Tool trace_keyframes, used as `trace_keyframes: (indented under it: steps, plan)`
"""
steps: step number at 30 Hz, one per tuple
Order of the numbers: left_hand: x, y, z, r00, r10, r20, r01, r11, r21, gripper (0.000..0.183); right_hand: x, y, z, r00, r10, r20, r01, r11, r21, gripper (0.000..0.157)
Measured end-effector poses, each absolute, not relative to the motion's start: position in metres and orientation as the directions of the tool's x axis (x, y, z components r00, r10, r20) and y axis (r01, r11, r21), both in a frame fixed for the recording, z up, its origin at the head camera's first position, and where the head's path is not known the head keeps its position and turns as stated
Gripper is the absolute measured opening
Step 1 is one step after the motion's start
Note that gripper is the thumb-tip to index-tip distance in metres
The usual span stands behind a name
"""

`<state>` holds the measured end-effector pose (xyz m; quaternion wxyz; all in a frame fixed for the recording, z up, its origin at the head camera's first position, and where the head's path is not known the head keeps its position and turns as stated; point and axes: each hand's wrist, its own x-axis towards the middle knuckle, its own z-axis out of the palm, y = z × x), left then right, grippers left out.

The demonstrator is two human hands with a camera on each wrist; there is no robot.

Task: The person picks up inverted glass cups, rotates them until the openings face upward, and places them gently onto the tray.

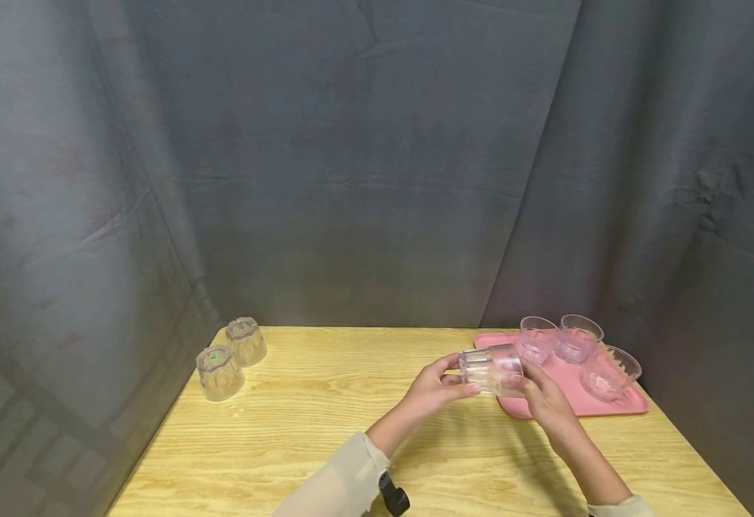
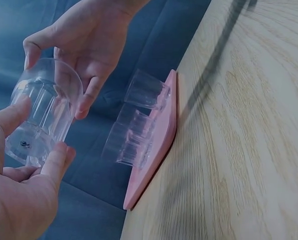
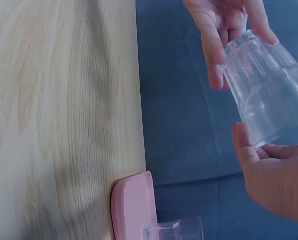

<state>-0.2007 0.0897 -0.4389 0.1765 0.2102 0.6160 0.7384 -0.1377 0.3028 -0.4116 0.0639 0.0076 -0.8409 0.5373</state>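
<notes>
Both hands hold a clear faceted tumbler [image 1: 490, 370] on its side above the table. My left hand [image 1: 430, 390] pinches the base end between thumb and fingers. At the rim end, my right hand [image 1: 547, 406] grips the tumbler, its mouth turned to the right. In the left wrist view the left hand [image 2: 23, 192] is at the tumbler's base [image 2: 26, 145], and the right hand [image 2: 91, 40] is around the wide rim. The right wrist view shows the tumbler [image 3: 269, 85] tilted between the hands, right of the wooden table edge.
Three clear tumblers stand upright on a pink tray [image 1: 571, 403] at the right: one at the front right [image 1: 610, 373], two behind. Two more tumblers, a front one [image 1: 220, 375] and a rear one [image 1: 248, 343], stand upside down at the table's left edge. Grey curtains [image 1: 351, 179] surround the table [image 1: 299, 416].
</notes>
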Motion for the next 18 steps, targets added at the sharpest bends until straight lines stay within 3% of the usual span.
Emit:
trace_keyframes:
  steps: [18]
  plan:
    - [-0.205,0.105,-0.444,-0.853,0.513,0.09,0.012,-0.153,0.988,0.068,-0.141,0.315,-0.408,-0.995,0.07,0.066,-0.027,0.447,-0.894,0.063]
